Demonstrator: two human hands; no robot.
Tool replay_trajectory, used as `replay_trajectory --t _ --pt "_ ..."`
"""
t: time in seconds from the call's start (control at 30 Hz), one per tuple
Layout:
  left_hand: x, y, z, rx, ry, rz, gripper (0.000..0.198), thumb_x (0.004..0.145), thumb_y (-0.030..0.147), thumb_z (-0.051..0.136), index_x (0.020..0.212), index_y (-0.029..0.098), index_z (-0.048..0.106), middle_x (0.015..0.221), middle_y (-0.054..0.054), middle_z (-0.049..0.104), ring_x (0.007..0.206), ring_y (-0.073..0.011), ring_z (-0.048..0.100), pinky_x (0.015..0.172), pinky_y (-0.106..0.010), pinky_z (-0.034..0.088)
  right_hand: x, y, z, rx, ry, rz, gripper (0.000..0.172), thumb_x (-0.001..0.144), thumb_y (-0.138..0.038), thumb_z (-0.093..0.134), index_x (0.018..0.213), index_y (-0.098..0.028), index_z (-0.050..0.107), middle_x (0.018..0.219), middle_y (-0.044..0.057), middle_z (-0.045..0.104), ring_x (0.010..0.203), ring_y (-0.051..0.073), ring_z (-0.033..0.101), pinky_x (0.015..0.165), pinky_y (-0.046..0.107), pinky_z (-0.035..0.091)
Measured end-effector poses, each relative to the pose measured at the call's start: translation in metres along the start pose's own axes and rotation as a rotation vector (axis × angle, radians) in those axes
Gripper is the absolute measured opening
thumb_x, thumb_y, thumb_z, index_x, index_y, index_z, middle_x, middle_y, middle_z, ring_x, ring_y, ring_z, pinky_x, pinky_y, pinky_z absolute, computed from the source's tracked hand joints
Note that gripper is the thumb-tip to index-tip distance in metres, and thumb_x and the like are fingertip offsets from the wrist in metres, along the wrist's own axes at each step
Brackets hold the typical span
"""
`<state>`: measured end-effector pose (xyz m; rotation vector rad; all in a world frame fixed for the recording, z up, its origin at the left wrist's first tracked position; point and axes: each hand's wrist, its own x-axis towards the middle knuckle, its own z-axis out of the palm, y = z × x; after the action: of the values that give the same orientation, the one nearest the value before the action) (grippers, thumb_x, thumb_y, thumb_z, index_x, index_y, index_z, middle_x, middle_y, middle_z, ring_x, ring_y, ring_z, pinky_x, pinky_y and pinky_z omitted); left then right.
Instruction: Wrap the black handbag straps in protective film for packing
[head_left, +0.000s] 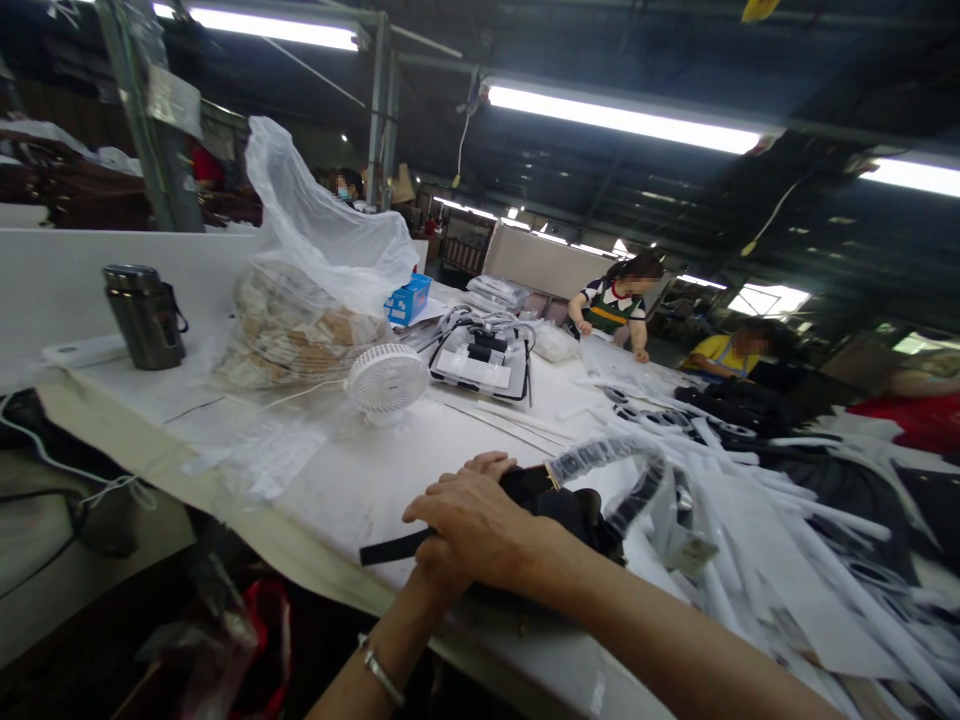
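A black bag [574, 515] lies near the table's front edge, with a handle [604, 455] wrapped in clear plastic and a gold-coloured buckle. My right hand [480, 520] is over its left end, fingers bent around a black strap [394, 549] whose free end sticks out to the left. My left hand [442, 562] comes up from below, wrist against the right hand. Its fingers are mostly hidden under the right hand, so their hold cannot be made out.
A white fan [388, 382], a clear bag of small packets [300, 325], a dark flask [146, 318] and a blue box [409, 298] stand on the left. Behind lies a plastic-wrapped bag [484, 360]. White tubes [780, 500] are piled right. Several people work beyond.
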<state>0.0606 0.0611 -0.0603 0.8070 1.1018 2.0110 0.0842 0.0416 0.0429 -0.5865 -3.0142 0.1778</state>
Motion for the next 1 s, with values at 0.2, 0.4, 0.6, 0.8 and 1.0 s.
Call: replay_trajectory --t 0.2,0.4,0.6,0.8,1.0 --pt "-0.003 0.032 -0.028 0.333 -0.187 0.112 0.016 0.071 0.022 0.069 0.086 0.02 0.066 0.093 -0.004 0.064 0.101 -0.0289 0.058 0.091 -0.042 0.047 -0.016 0.028 -0.067 0.308 0.168 -0.032 0.012 0.084 -0.014 0.062 0.093 -0.02 0.069 0.091 0.001 0.069 0.085 0.014 0.064 0.078 0.024 0.048" --pt "-0.005 0.042 -0.028 0.699 -0.309 0.329 0.021 0.074 0.012 0.064 0.092 0.022 0.062 0.095 -0.002 0.061 0.094 -0.0213 0.056 0.085 -0.037 0.047 -0.046 0.045 -0.111 0.492 0.141 0.273 0.025 0.084 -0.016 0.05 0.104 -0.02 0.063 0.076 -0.002 0.067 0.061 0.011 0.059 0.057 0.021 0.044" --pt "-0.006 0.034 -0.027 0.891 -0.321 0.424 0.021 0.076 0.018 0.072 0.094 0.021 0.06 0.093 -0.002 0.064 0.09 -0.0236 0.058 0.082 -0.04 0.046 -0.071 0.058 -0.11 0.422 0.061 0.395 0.031 0.079 -0.039 0.066 0.105 -0.024 0.074 0.071 -0.001 0.069 0.058 0.013 0.058 0.053 0.022 0.042" --pt "-0.008 0.036 -0.032 0.891 -0.29 0.524 0.012 0.084 0.018 0.066 0.095 0.021 0.061 0.091 -0.002 0.066 0.088 -0.0228 0.059 0.08 -0.04 0.044 -0.094 0.085 -0.113 0.254 0.078 0.484 0.017 0.076 -0.038 0.068 0.082 -0.025 0.078 0.075 -0.001 0.074 0.067 0.017 0.065 0.064 0.025 0.046" --pt "-0.01 0.035 -0.033 0.763 -0.358 0.465 0.036 0.083 0.016 0.068 0.116 0.028 0.061 0.109 -0.002 0.065 0.103 -0.0219 0.058 0.09 -0.039 0.047 -0.104 0.097 -0.102 0.388 0.059 0.506 0.016 0.077 -0.034 0.065 0.082 -0.022 0.075 0.073 -0.001 0.072 0.068 0.017 0.064 0.064 0.026 0.047"
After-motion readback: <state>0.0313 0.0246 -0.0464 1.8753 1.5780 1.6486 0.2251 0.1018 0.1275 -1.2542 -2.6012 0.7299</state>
